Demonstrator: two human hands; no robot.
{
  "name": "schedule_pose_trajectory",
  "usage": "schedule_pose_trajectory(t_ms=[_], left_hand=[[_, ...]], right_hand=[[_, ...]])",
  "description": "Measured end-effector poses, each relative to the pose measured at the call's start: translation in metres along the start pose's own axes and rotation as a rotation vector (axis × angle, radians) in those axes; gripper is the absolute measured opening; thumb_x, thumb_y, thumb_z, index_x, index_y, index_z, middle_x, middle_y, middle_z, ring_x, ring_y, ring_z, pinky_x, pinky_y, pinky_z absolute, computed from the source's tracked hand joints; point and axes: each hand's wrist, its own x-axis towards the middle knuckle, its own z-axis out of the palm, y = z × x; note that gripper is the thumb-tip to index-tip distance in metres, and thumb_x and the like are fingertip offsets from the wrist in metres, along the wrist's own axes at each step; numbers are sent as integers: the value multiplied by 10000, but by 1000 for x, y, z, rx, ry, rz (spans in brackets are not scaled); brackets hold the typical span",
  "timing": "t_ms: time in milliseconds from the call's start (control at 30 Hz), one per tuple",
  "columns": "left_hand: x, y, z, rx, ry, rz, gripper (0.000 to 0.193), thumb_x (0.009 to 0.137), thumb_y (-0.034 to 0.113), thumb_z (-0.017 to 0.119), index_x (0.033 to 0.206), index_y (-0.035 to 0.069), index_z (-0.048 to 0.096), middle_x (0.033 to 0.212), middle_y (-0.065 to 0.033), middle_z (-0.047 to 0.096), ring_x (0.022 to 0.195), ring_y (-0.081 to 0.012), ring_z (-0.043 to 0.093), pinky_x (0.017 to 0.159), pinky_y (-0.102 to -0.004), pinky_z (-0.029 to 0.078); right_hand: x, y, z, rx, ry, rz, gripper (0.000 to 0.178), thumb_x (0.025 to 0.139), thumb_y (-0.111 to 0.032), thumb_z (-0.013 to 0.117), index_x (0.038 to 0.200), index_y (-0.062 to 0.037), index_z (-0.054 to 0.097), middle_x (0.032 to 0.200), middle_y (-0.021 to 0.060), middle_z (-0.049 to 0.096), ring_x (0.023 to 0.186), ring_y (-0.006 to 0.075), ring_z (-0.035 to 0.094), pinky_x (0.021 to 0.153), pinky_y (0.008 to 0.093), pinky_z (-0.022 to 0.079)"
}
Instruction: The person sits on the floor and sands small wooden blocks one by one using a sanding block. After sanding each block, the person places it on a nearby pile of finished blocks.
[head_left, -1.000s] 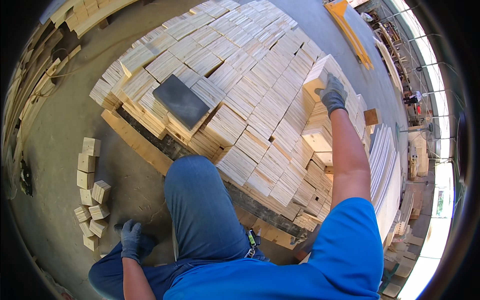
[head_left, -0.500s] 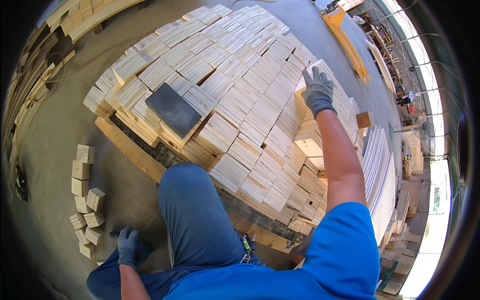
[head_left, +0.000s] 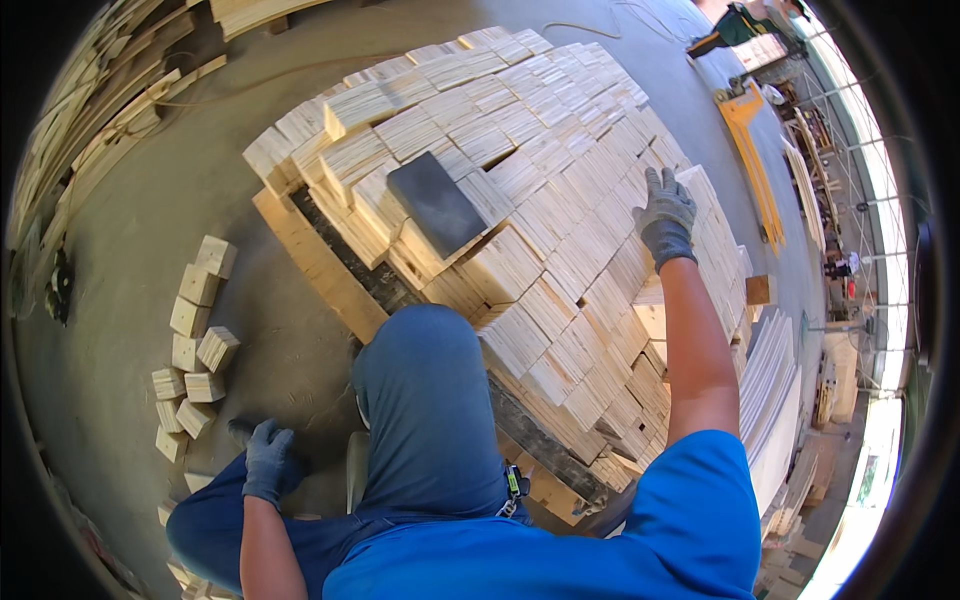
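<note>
A large stack of pale wooden blocks (head_left: 560, 240) fills the middle, laid in tight rows. My right hand (head_left: 666, 215), in a grey glove, reaches out over the stack's right side with fingers spread. It is beside a raised row of blocks (head_left: 712, 215) and holds nothing; whether it touches the wood I cannot tell. My left hand (head_left: 268, 460), also gloved, is low at the left by my bent leg, its fingers loosely apart and nothing seen in it. A dark flat rectangular slab (head_left: 436, 204) lies on the stack's near left part.
Loose wooden blocks (head_left: 198, 287) stand in a curved line on the floor at the left. A wooden board (head_left: 315, 258) edges the stack's base. Long timber strips (head_left: 120, 120) lie far left. A yellow pallet jack (head_left: 752, 150) stands far right, and white sheets (head_left: 765, 390) lean nearer.
The view has shifted, so the stack and floor blocks appear farther right. My right hand has moved slightly left relative to the raised row. My left hand stays by my leg.
</note>
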Motion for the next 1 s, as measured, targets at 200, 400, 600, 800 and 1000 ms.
schedule_pose_trajectory(t_ms=[200, 400, 600, 800, 1000], left_hand=[[-16, 10, -2, -42, 25, 20, 639, 874, 348, 834, 1366, -16, 650, 1248, -197, 738, 1120, -294, 718, 955, -410, 581], [-38, -2, -13, -16, 64, -87, 680, 861, 321, 872, 1403, -4, 623, 1223, -167, 749, 1104, -273, 725, 961, -373, 579], [-34, -15, -25, -80, 147, -11, 684, 847, 274, 896, 1406, -7, 621, 1217, -153, 747, 1087, -248, 720, 955, -356, 579], [18, -11, -70, -16, 189, 2, 767, 782, 377, 890, 1394, 0, 625, 1235, -203, 735, 1173, -350, 704, 1026, -409, 555], [100, -9, -103, 333, 311, 5, 967, 726, 369, 901, 1546, 85, 474, 1474, -205, 573, 1387, -411, 539, 1142, -471, 480]], right_hand=[[-30, -83, 1, 529, 302, -519, 698, 859, -341, 819, 1462, -63, 603, 1459, 210, 640, 1337, 393, 605, 1134, 483, 472], [-88, -211, -57, 761, -34, -480, 885, 962, -484, 758, 1623, -28, 384, 1595, 256, 495, 1460, 420, 493, 1201, 476, 417], [-94, -267, -61, 713, -42, -487, 973, 915, -448, 822, 1633, -3, 339, 1605, 305, 445, 1482, 452, 450, 1220, 461, 412], [-92, -272, -72, 615, -70, -442, 982, 883, -420, 852, 1616, 9, 360, 1600, 304, 451, 1473, 449, 460, 1213, 464, 416], [-84, -280, -50, 630, 67, -426, 889, 938, -427, 803, 1601, 5, 397, 1564, 310, 485, 1434, 460, 497, 1187, 487, 431]])
